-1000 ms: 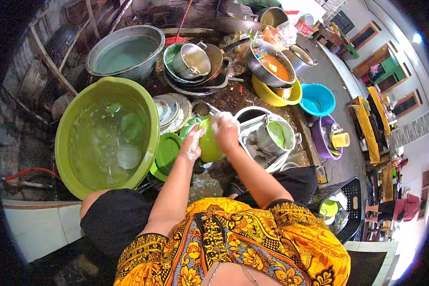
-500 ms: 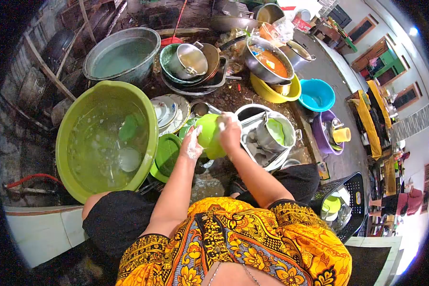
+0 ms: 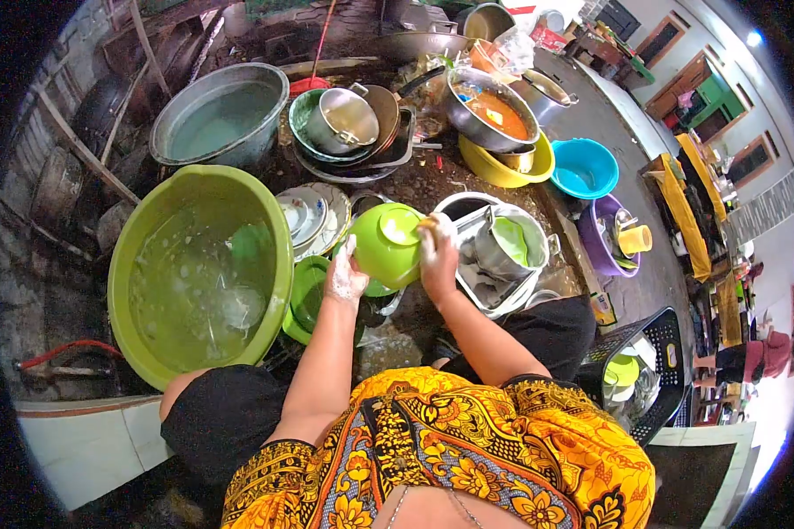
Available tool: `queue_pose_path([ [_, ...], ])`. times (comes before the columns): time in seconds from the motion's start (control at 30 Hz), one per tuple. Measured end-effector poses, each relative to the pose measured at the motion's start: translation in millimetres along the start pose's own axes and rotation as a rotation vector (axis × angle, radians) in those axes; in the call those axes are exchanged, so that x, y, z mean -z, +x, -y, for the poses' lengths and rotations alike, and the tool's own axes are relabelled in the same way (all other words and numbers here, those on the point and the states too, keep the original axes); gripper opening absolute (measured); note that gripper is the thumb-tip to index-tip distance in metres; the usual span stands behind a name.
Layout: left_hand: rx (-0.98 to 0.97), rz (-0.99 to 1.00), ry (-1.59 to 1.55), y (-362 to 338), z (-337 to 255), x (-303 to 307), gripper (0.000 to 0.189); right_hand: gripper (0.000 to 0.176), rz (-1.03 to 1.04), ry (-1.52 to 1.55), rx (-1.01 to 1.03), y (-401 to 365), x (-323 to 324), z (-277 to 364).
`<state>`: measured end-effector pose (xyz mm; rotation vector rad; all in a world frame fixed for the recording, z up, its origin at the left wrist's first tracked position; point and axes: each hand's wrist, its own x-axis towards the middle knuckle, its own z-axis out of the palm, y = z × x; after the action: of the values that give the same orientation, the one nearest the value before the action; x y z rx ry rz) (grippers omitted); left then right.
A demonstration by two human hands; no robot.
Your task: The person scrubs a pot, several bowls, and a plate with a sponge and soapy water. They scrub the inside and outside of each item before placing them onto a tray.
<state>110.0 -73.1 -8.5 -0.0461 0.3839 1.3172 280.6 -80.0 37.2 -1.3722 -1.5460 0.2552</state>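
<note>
A lime-green bowl [image 3: 386, 247] is held up in front of me, its base turned toward me and to the right. My left hand [image 3: 347, 275], white with suds, grips the bowl's left rim. Against the bowl's right side, my right hand [image 3: 439, 262] is closed around what looks like a small brownish sponge [image 3: 429, 223], mostly hidden by sudsy fingers. Green plastic dishes [image 3: 307, 295] lie below my left hand. Beyond it are stacked plates [image 3: 333, 220]. Right of my right hand, a metal pot [image 3: 496, 256] stands among white trays.
A large green basin [image 3: 122, 291] of soapy water stands at left, with a grey tub [image 3: 278, 101] behind. Dirty pots [image 3: 348, 132] and a pan of orange liquid [image 3: 494, 110] are farther back. Blue [image 3: 585, 167] and purple [image 3: 595, 242] basins and a black crate [image 3: 670, 370] line the right.
The bowl has turned so its base faces up toward me. My right hand has shifted slightly right and down along its side; my left hand still grips the rim.
</note>
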Motion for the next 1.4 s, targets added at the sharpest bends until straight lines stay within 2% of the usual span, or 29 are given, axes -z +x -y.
queue_pose_path([
  [0.03, 0.022, 0.047, 0.055, -2.7, -1.4, -0.2, 0.032, 0.019, -0.096, -0.035, 0.014, 6.1, 0.1, -2.1],
  [0.13, 0.064, 0.165, 0.195, -9.3, -3.6, 0.1, 0.035, 0.021, 0.029, 0.106, -0.425, 21.2, 7.1, -19.2],
  [0.2, 0.075, 0.180, 0.263, -18.0, -2.6, -6.0, 0.036, 0.026, 0.275, 0.627, -0.777, 23.1, 11.4, -56.0],
  [0.27, 0.124, 0.166, 0.256, -18.3, 0.0, -0.3, 0.039, 0.030, 0.404, 1.043, -0.908, 3.9, 8.4, -101.5],
  [0.3, 0.129, 0.031, 0.240, -13.6, 0.8, 10.2, 0.039, 0.036, 0.484, 1.149, -1.204, 14.2, 32.3, -33.4],
  [0.33, 0.136, -0.098, 0.225, -8.3, 4.4, 19.0, 0.039, 0.039, 0.512, 1.168, -1.271, 13.3, 38.4, -17.8],
  [0.37, 0.149, -0.143, 0.300, -22.6, 3.9, 2.8, 0.040, 0.041, 0.594, 1.160, -1.179, 1.6, 36.2, -38.6],
  [0.4, 0.163, -0.174, 0.377, -37.1, 5.8, -13.4, 0.041, 0.038, 0.649, 1.149, -1.061, 3.0, 51.5, -5.9],
  [0.43, 0.169, -0.086, 0.319, -26.2, 19.0, 5.8, 0.042, 0.038, 0.661, 1.145, -0.997, -1.2, 50.5, -8.6],
  [0.47, 0.176, -0.003, 0.260, -13.1, 29.1, 27.9, 0.044, 0.037, 0.721, 1.161, -0.877, 11.5, 73.7, 36.0],
  [0.5, 0.167, 0.092, 0.381, -7.8, 32.6, 35.3, 0.042, 0.032, 0.724, 1.065, -0.870, 13.7, 62.1, 29.6],
  [0.57, 0.157, 0.208, 0.504, 2.1, 37.7, 51.6, 0.040, 0.032, 0.744, 0.784, -0.650, 28.5, 77.7, 47.7],
  [0.63, 0.134, 0.005, 0.573, 20.7, 45.4, 74.9, 0.032, 0.036, 0.734, 0.411, -0.520, 40.6, 80.6, 40.0],
  [0.67, 0.131, 0.009, 0.579, 35.4, 51.6, 82.1, 0.032, 0.038, 0.693, 0.244, -0.472, 48.6, 88.1, 37.8],
  [0.73, 0.043, -0.108, 0.974, 48.6, 49.4, 103.5, 0.031, 0.038, 0.560, -0.005, -0.381, 62.8, 116.0, 45.3],
  [0.77, 0.002, -0.168, 1.014, 25.0, 46.7, 69.5, 0.035, 0.035, 0.501, -0.198, -0.354, 67.4, 113.8, 21.4],
  [0.8, -0.061, -0.085, 1.308, 10.6, 39.2, 53.4, 0.036, 0.032, 0.420, -0.463, -0.243, 70.0, 118.7, 14.1],
  [0.83, -0.375, -0.068, 1.616, 37.5, 42.5, 91.5, 0.037, 0.034, 0.331, -0.458, -0.313, 70.6, 120.9, -10.9],
  [0.87, -0.476, -0.046, 1.641, 16.5, 34.5, 57.3, 0.035, 0.038, 0.249, -0.475, -0.207, 69.0, 118.7, -54.3],
  [0.9, -0.584, -0.063, 1.739, 24.3, 29.2, 60.5, 0.033, 0.032, 0.211, -0.342, -0.285, 71.0, 120.2, -79.1],
  [0.93, -0.587, -0.116, 1.677, 12.4, 20.2, 34.5, 0.030, 0.028, 0.180, -0.583, -0.020, 71.2, 121.2, -105.9],
  [1.0, -0.817, -0.110, 1.715, 0.4, -1.5, -0.9, 0.027, 0.025, 0.258, -0.666, -0.184, 78.8, 126.9, -98.8],
  [1.1, -0.989, -0.129, 1.745, -3.8, -35.6, -18.7, 0.029, 0.028, 0.275, -0.751, -0.110, 77.0, 127.3, -150.5],
  [1.17, -1.195, -0.275, 1.896, -12.0, -59.7, -30.9, 0.030, 0.032, 0.259, -0.741, -0.265, 73.9, 127.2, -146.6],
  [1.2, -1.202, -0.289, 1.894, -17.5, -70.8, -35.0, 0.030, 0.032, 0.264, -0.735, -0.255, 73.1, 124.5, -152.6],
  [1.27, -1.094, -0.556, 2.016, -27.4, -90.6, -36.8, 0.034, 0.040, 0.083, -0.790, -0.268, 74.8, 116.1, -170.1],
  [1.3, -0.999, -0.636, 2.026, -28.1, -97.9, -33.3, 0.046, 0.050, -0.004, -0.792, -0.116, 80.8, 106.8, -177.2],
  [1.33, -1.001, -0.649, 2.021, -28.3, -100.8, -28.9, 0.046, 0.050, 0.001, -0.788, -0.107, 87.2, 96.8, -184.3],
  [1.4, -0.788, -0.816, 2.076, -28.8, -103.0, -16.5, 0.058, 0.054, 0.012, -0.702, -0.061, 105.5, 60.5, -138.8],
])
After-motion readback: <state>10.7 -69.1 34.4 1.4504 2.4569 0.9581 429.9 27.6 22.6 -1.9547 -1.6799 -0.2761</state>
